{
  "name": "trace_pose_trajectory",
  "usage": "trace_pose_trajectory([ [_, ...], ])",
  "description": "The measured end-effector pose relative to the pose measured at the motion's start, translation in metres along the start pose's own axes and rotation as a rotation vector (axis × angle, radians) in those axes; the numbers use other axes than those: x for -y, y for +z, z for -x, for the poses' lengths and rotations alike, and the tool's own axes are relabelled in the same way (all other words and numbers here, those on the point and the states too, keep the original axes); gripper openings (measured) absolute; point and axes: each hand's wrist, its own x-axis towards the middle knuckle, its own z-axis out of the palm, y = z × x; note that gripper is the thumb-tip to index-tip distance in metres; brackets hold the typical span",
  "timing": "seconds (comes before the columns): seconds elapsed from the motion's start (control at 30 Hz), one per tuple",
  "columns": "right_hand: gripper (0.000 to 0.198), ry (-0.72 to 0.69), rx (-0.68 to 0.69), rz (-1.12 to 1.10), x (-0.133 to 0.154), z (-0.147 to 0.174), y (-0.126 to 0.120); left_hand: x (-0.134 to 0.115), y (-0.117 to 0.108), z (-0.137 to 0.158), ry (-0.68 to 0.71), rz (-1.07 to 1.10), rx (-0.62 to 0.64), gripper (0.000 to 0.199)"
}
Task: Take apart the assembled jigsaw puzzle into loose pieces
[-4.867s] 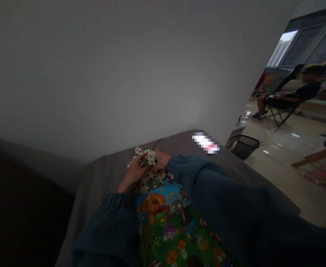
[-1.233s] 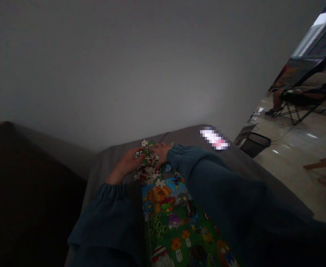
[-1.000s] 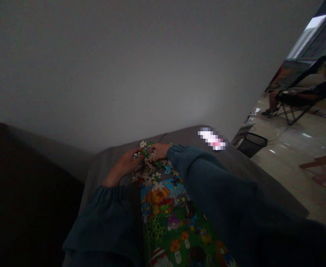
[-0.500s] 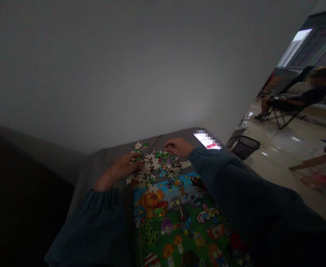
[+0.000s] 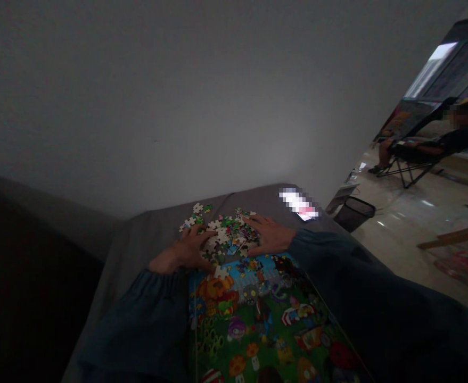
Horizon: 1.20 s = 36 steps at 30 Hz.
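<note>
A heap of loose jigsaw pieces lies on the grey cloth, some with the pale back up and others showing colours. My left hand rests at the heap's left side, fingers spread and thumb toward the board. On the right side, my right hand lies with its fingers apart over the edge of the pieces. Neither hand grips anything that I can see. Just below the heap is a puzzle picture of cartoon plants and zombies. One pale puzzle piece sits on its top edge.
A lit phone lies on the grey cloth-covered table at the back right, near the wall. Beyond the table's right edge stands a dark mesh bin. Farther off, a person sits in a folding chair.
My right hand has come down and nearer from the heap's far side, its curled fingers now spread. My left hand has shifted slightly right and nearer, its thumb now apart.
</note>
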Motion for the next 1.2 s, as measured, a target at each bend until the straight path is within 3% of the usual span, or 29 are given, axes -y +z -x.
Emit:
trace_pose_trajectory([
  [0.1, 0.109, 0.014, -0.006, 0.012, 0.006, -0.019, 0.009, 0.0, 0.004, -0.005, 0.037, -0.006, -0.045, 0.075],
  [0.27, 0.099, -0.006, -0.064, -0.014, 0.013, -0.05, 0.017, 0.002, 0.008, -0.013, 0.063, 0.02, -0.127, 0.056],
  [0.53, 0.03, -0.011, -0.21, -0.051, 0.017, -0.078, 0.013, -0.005, 0.007, -0.024, 0.083, 0.174, -0.352, 0.022],
  [0.7, 0.041, -0.109, -0.216, -0.105, 0.02, -0.083, 0.002, -0.014, 0.003, -0.027, 0.089, 0.311, -0.536, 0.024],
  [0.9, 0.07, -0.226, -0.153, -0.215, 0.012, -0.063, -0.014, -0.014, -0.006, -0.022, 0.156, 0.392, -0.548, 0.03],
  [1.07, 0.052, -0.203, -0.186, -0.237, -0.009, -0.018, -0.025, -0.01, -0.021, -0.017, 0.132, 0.346, -0.586, 0.031],
  [1.2, 0.046, -0.167, -0.186, -0.22, -0.028, 0.027, -0.012, -0.006, -0.016, -0.019, 0.068, 0.232, -0.61, 0.033],
])
